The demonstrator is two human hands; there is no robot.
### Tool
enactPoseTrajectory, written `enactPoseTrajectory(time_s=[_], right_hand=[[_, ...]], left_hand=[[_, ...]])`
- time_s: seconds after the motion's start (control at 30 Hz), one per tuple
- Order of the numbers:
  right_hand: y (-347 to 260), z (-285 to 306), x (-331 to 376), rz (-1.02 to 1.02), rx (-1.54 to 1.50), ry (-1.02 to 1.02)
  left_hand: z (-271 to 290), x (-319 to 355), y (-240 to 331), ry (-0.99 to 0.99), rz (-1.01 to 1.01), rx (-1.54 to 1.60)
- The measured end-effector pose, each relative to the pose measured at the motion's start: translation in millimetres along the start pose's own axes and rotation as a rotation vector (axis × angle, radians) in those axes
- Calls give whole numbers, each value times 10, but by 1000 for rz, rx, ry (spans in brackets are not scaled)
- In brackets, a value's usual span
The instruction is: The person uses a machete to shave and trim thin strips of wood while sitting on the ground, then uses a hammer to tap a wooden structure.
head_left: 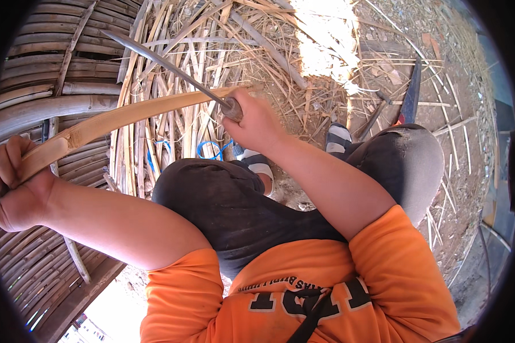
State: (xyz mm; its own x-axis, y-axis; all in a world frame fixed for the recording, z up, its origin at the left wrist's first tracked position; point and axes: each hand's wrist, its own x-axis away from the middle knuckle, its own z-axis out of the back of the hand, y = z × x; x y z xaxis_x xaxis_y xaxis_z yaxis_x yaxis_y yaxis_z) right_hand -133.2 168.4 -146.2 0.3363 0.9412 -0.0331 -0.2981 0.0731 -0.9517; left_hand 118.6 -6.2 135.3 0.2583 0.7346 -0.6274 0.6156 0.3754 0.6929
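My left hand is at the far left, its fingers wrapped round one end of a long, pale, curved bamboo strip. The strip runs up and to the right, with its far end passing beside my right hand. That hand is closed on the round handle of a long knife, whose narrow blade points up and left. Blade and strip cross just beside my right fist. Whether the edge touches the strip, I cannot tell.
A slatted bamboo wall rises on the left. Split bamboo strips lie piled ahead, with a blue strap near my foot. On the ground to the right are a hammer and a saw, among scattered slivers.
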Motion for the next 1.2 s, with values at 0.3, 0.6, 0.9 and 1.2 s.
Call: enactPoseTrajectory(time_s=[0.3, 0.6, 0.9, 1.2], right_hand=[[806, 35, 74, -407, 337, -164], [156, -174, 143, -26, 122, -58], [823, -108, 218, -460, 358, -117], [335, -254, 170, -57, 105, 87]], left_hand=[[67, 66, -99, 121, -36, -13], [-370, 43, -185, 399, -183, -388], [-378, 113, -280, 645, -224, -555], [-142, -21, -172, 760, -255, -643]])
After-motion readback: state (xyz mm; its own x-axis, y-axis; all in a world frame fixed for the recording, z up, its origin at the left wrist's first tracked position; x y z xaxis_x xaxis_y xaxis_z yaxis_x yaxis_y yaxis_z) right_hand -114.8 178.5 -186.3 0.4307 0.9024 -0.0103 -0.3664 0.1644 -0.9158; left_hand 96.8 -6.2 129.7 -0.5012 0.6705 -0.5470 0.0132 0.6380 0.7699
